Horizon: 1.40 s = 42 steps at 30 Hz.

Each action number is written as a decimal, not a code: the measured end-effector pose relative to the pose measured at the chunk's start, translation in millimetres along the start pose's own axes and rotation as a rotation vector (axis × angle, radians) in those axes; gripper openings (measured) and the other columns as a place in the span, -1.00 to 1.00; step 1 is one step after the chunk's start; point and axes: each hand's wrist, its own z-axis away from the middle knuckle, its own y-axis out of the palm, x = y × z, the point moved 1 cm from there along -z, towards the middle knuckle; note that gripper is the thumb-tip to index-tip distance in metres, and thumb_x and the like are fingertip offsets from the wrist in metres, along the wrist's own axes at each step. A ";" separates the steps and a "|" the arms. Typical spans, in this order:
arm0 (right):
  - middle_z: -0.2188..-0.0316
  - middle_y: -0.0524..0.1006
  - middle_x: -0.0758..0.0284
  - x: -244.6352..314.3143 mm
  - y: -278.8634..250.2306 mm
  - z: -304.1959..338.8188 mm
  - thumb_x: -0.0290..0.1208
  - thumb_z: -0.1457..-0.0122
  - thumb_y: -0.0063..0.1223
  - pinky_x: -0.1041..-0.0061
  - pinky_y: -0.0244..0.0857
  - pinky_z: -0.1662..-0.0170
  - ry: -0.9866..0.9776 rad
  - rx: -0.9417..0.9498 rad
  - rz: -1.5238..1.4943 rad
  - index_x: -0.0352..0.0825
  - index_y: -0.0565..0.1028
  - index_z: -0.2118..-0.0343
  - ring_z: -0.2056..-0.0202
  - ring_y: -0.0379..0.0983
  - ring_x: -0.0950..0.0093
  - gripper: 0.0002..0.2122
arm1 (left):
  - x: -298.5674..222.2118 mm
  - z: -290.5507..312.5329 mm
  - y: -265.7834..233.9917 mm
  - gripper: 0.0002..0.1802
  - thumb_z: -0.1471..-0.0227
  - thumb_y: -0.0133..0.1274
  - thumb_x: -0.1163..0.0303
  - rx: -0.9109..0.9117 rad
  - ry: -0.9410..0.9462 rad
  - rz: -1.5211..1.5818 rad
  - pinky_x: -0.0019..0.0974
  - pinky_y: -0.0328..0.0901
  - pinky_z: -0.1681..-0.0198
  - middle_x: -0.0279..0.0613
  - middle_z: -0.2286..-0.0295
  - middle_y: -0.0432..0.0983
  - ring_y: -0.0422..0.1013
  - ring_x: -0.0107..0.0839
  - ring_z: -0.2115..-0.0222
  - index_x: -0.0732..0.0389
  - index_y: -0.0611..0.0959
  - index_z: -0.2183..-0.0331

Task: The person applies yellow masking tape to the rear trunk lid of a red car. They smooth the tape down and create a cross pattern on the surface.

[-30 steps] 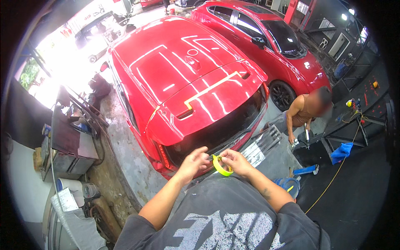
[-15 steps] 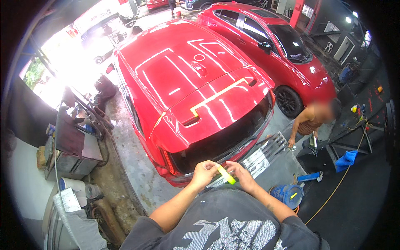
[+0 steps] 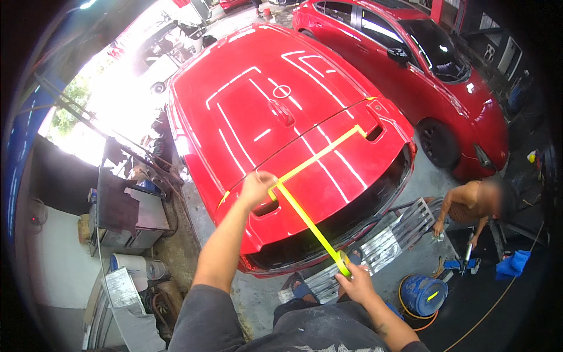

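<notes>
My left hand [image 3: 257, 189] is over the red car's rear spoiler [image 3: 325, 176], its fingers closed on the free end of a yellow-green tape strip [image 3: 309, 222]. Taut, the strip slants down to the tape roll [image 3: 342, 264], which my right hand [image 3: 359, 286] grips in front of my body. Another length of yellow tape [image 3: 319, 155] lies across the spoiler between two dark slots, turning a corner at each end. Close to my left fingers is the left slot [image 3: 265, 208]. My fingertips partly hide the tape's left corner.
A slatted metal plank [image 3: 392, 237] runs behind the car, with my sandalled foot [image 3: 302, 288] on it. At right, a crouching person [image 3: 466, 205] holds a tool, near a blue drum [image 3: 423, 295] with a hose. A second red car [image 3: 404, 64] stands alongside. Metal cabinets [image 3: 138, 217] line the left.
My hands have moved apart, drawing a long strip off the roll. The left reached forward to the spoiler; the right stays low with the roll. The view has shifted closer to the car.
</notes>
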 end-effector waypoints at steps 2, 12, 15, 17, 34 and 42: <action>0.42 0.62 0.07 -40.9 8.9 6.4 -0.15 -0.20 0.33 0.12 0.32 0.02 0.032 0.006 0.014 -0.32 0.58 0.21 0.27 0.56 0.02 -0.68 | 16.0 -63.5 -18.8 -0.74 -0.15 0.33 0.31 -0.122 0.009 -0.007 -0.26 0.46 0.14 -0.22 0.33 0.74 0.58 -0.47 0.30 0.27 0.81 0.18; 0.34 0.65 0.09 -20.3 5.1 -67.5 -0.20 -0.27 0.27 0.15 0.29 -0.05 0.057 0.117 -0.232 -0.34 0.56 0.20 0.19 0.55 0.03 -0.72 | 36.6 -194.7 -20.5 -0.68 -0.15 0.29 0.10 -0.516 -0.159 -0.417 -0.13 0.47 0.02 -0.20 0.26 0.76 0.65 -0.27 0.19 0.04 0.83 0.13; 0.34 0.65 0.11 -25.9 12.3 -77.8 -0.21 -0.28 0.25 0.14 0.28 -0.04 0.020 0.072 -0.227 -0.34 0.54 0.15 0.18 0.55 0.02 -0.72 | 37.9 -201.9 -14.7 -0.67 -0.12 0.32 0.07 -0.573 -0.134 -0.433 -0.07 0.45 -0.04 -0.18 0.23 0.74 0.62 -0.21 0.10 0.05 0.85 0.17; 0.33 0.66 0.10 -26.0 8.9 -77.7 -0.21 -0.29 0.25 0.15 0.28 -0.07 0.006 0.073 -0.194 -0.35 0.53 0.15 0.15 0.56 0.02 -0.71 | 50.4 -204.3 -15.5 -0.54 -0.08 0.35 0.01 -0.544 -0.113 -0.555 -0.02 0.43 -0.08 -0.11 0.15 0.69 0.55 -0.12 0.01 0.04 0.79 0.05; 0.47 0.56 0.17 -36.2 30.6 -51.5 -0.39 -0.34 0.13 0.20 0.42 0.28 0.027 -0.121 -0.334 -0.37 0.22 -0.37 0.41 0.58 0.12 -0.42 | 70.9 -154.0 13.3 -0.22 -0.47 -0.42 -0.06 -0.046 0.156 -1.017 0.17 -0.25 -0.51 -0.05 -0.49 -0.18 -0.23 -0.06 -0.50 0.22 0.01 -0.48; 0.42 0.63 0.12 -51.3 41.9 -47.1 -0.40 -0.40 0.03 0.19 0.43 0.28 0.100 -0.118 -0.439 -0.31 0.21 -0.38 0.38 0.63 0.07 -0.47 | 69.1 3.3 73.3 0.06 -0.24 0.12 -0.02 0.045 0.526 -0.779 0.19 -0.32 -0.50 0.17 -0.45 -0.08 -0.23 0.10 -0.49 0.31 -0.02 -0.46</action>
